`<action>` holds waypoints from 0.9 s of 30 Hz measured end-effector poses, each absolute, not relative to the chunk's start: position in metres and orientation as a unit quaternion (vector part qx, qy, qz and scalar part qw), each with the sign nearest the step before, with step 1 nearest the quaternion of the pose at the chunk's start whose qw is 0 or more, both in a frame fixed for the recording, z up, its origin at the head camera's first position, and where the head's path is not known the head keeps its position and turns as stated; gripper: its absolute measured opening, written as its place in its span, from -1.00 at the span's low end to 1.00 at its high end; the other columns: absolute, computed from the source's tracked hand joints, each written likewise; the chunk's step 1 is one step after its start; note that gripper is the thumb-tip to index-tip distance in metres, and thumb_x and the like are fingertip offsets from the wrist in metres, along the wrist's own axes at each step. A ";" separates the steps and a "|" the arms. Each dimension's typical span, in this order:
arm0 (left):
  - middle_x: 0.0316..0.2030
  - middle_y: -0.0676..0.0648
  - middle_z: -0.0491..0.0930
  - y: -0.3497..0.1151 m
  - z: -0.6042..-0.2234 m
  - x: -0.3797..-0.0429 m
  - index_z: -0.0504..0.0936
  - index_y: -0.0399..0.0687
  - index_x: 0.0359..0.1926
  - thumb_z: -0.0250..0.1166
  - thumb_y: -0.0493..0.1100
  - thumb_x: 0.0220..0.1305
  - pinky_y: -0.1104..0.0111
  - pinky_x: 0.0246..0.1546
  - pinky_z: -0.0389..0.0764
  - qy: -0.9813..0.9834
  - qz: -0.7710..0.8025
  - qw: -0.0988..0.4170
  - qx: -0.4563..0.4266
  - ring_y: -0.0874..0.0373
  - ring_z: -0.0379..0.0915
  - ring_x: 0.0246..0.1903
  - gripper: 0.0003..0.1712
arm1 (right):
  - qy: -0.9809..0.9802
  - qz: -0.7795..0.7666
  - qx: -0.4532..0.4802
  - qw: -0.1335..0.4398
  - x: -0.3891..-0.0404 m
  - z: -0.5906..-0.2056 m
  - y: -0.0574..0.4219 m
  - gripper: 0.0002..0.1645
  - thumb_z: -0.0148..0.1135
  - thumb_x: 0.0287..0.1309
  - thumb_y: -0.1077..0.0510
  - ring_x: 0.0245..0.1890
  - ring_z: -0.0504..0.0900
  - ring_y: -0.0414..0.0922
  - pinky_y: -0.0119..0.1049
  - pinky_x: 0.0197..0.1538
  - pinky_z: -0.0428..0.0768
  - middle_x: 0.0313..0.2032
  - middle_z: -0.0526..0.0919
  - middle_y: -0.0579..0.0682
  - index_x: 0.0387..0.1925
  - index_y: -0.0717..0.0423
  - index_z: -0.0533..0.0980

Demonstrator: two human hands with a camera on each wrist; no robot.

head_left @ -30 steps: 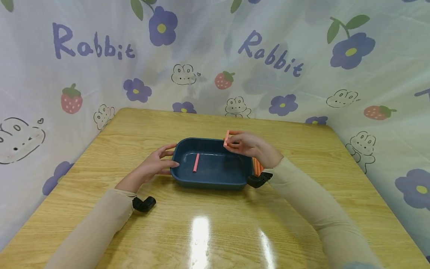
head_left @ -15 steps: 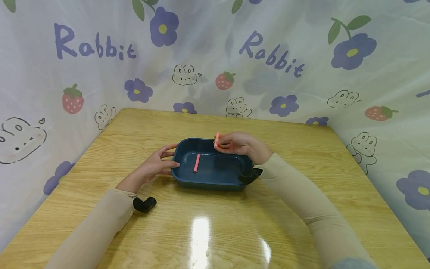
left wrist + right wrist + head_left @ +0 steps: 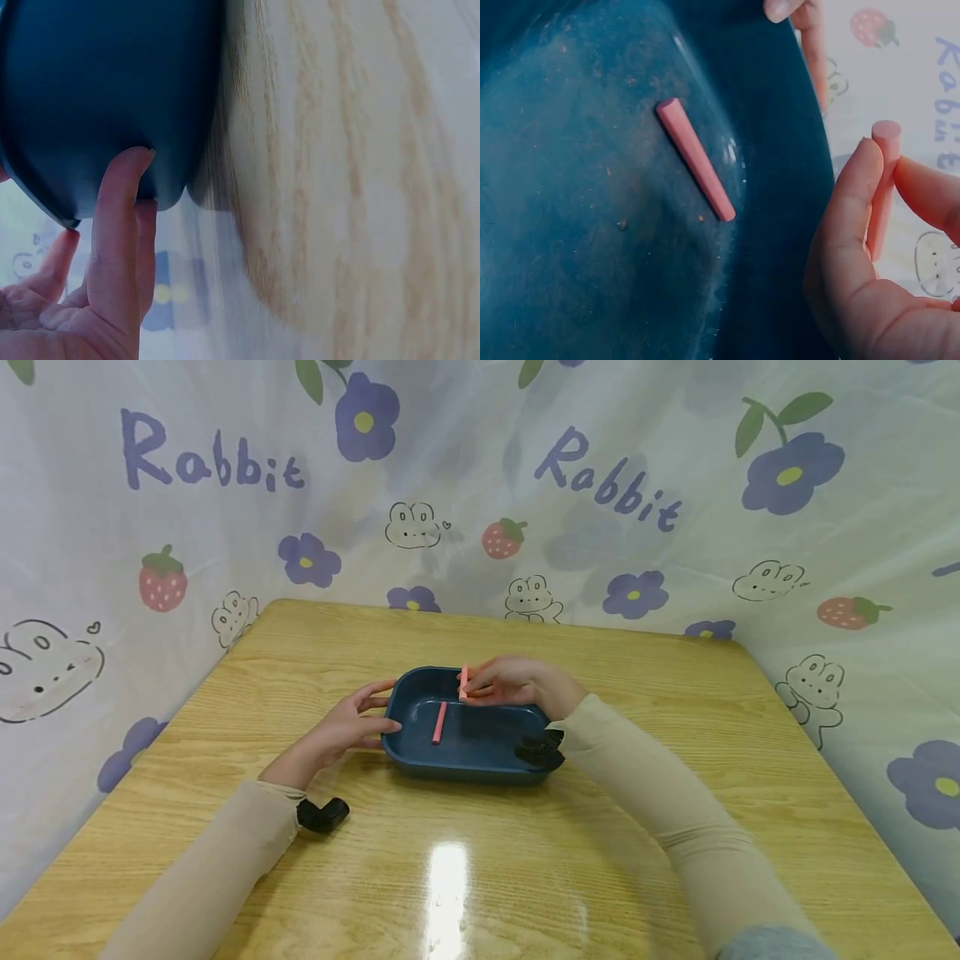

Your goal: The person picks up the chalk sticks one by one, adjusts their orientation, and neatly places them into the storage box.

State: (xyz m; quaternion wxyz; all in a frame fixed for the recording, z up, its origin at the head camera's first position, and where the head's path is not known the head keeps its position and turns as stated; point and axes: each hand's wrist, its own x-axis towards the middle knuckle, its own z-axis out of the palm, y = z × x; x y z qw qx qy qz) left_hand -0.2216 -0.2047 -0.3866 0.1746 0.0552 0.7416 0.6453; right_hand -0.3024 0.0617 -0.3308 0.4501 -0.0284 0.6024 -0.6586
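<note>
A dark blue plastic tub (image 3: pixel 480 731) rests on the wooden table, one pink chalk stick (image 3: pixel 439 723) lying on its floor toward the left. My right hand (image 3: pixel 517 683) pinches a second pink chalk (image 3: pixel 885 195) between thumb and fingertips, over the tub's far side. In the right wrist view this chalk stands nearly upright beside the rim. At the tub's left end my left hand (image 3: pixel 352 720) holds the rim, thumb over the inside edge and fingers against the outer wall (image 3: pixel 112 97).
The wooden table (image 3: pixel 375 877) reaches back to a printed cloth backdrop (image 3: pixel 465 460). Small pink crumbs dot the tub floor. A black wrist camera (image 3: pixel 542 750) on the right arm overlaps the tub's right end, and another wrist camera (image 3: pixel 322 816) sits at the left cuff.
My right hand has carried its chalk leftward and slightly down across the tub's far rim. Orange sticks seen earlier right of the tub are now hidden by the right arm. The left hand stays put.
</note>
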 end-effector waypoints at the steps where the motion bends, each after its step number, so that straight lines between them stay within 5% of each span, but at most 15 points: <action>1: 0.29 -0.34 0.08 -0.205 -0.387 -0.222 0.00 -0.02 0.44 0.29 -0.30 0.15 0.12 -0.20 0.60 0.742 0.645 0.174 0.055 -0.18 0.46 -0.03 -0.08 | 0.606 -0.655 -0.027 0.450 -0.303 -0.332 0.060 -0.42 -0.08 0.27 0.45 -0.25 0.54 -0.05 -0.34 -0.20 0.61 0.06 0.30 0.25 0.31 0.47 0.09; 11: 0.29 -0.34 0.08 -0.206 -0.387 -0.222 -0.01 -0.02 0.44 0.28 -0.31 0.16 0.11 -0.20 0.60 0.741 0.646 0.175 0.058 -0.19 0.46 -0.04 -0.09 | 0.628 -0.621 -0.022 0.468 -0.307 -0.345 0.047 -0.70 -0.08 0.26 0.48 -0.25 0.54 -0.02 -0.28 -0.12 0.59 -0.07 0.35 0.22 0.01 0.56 0.31; 21: 0.28 -0.34 0.09 -0.204 -0.385 -0.221 0.00 -0.01 0.44 0.28 -0.30 0.16 0.12 -0.19 0.60 0.742 0.645 0.175 0.053 -0.18 0.46 -0.03 -0.09 | 0.657 -0.574 0.002 0.489 -0.311 -0.356 0.037 -0.59 -0.05 0.23 0.50 -0.29 0.56 -0.04 -0.31 -0.16 0.61 -0.13 0.37 0.19 0.12 0.52 0.25; 27: 0.28 -0.34 0.09 -0.204 -0.385 -0.221 0.00 0.00 0.44 0.25 -0.32 0.18 0.12 -0.19 0.60 0.744 0.643 0.174 0.051 -0.20 0.45 -0.03 -0.11 | 0.679 -0.547 0.015 0.489 -0.313 -0.364 0.031 -0.87 0.02 0.20 0.49 -0.35 0.60 -0.05 -0.33 -0.25 0.63 -0.22 0.46 0.22 -0.20 0.47 0.43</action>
